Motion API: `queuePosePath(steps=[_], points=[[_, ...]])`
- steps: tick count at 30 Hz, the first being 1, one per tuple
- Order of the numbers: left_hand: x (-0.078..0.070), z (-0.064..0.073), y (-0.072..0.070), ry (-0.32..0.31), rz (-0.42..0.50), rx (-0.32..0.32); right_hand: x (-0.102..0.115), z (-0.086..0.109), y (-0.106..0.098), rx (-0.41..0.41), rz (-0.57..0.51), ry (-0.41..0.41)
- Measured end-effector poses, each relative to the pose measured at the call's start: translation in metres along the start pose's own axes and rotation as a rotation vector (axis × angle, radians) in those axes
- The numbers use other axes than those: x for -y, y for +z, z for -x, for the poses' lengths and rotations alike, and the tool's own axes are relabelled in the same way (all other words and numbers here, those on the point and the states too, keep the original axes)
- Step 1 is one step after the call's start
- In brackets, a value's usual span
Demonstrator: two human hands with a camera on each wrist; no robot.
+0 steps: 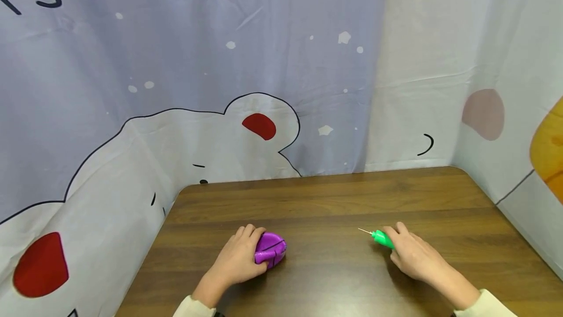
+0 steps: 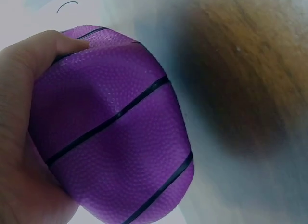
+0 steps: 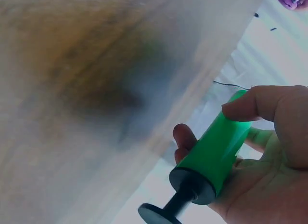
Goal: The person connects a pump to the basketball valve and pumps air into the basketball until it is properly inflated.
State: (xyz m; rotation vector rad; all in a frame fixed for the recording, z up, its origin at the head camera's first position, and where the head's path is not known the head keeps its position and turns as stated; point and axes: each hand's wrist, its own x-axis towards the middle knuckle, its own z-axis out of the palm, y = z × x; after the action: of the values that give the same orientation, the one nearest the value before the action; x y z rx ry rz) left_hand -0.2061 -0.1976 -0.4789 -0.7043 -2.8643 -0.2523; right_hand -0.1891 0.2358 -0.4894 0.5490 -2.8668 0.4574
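Observation:
My left hand [image 1: 241, 257] grips a small purple ball [image 1: 270, 250] with black seam lines, fingers over its far side and thumb on the near side. The ball looks deflated, its pebbled surface [image 2: 115, 123] dented and folded. To the right, my right hand [image 1: 414, 253] holds a green hand pump [image 1: 382, 239] whose thin metal needle [image 1: 364, 231] points left toward the ball. In the right wrist view, thumb and fingers wrap the pump's green barrel [image 3: 216, 142]; its black plunger handle [image 3: 161, 214] sticks out at the bottom. A gap separates needle and ball.
Both hands are over a brown wood-grain table [image 1: 321, 209]. A printed curtain [image 1: 264, 38] hangs behind the table's far edge and along its left and right sides.

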Motion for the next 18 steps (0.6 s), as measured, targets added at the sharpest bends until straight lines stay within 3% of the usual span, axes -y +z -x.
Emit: queuePosePath(steps=[7, 13, 18], points=[[-0.003, -0.001, -0.008, 0.017, 0.071, -0.112, 0.008, -0.004, -0.008, -0.181, 0.105, -0.153], [-0.011, -0.003, -0.016, 0.071, 0.135, -0.212, 0.019, -0.007, -0.018, -0.331, 0.139, -0.278], [-0.018, -0.005, -0.023, 0.120, 0.165, -0.278, 0.031, -0.009, -0.027, -0.375, 0.176, -0.333]])
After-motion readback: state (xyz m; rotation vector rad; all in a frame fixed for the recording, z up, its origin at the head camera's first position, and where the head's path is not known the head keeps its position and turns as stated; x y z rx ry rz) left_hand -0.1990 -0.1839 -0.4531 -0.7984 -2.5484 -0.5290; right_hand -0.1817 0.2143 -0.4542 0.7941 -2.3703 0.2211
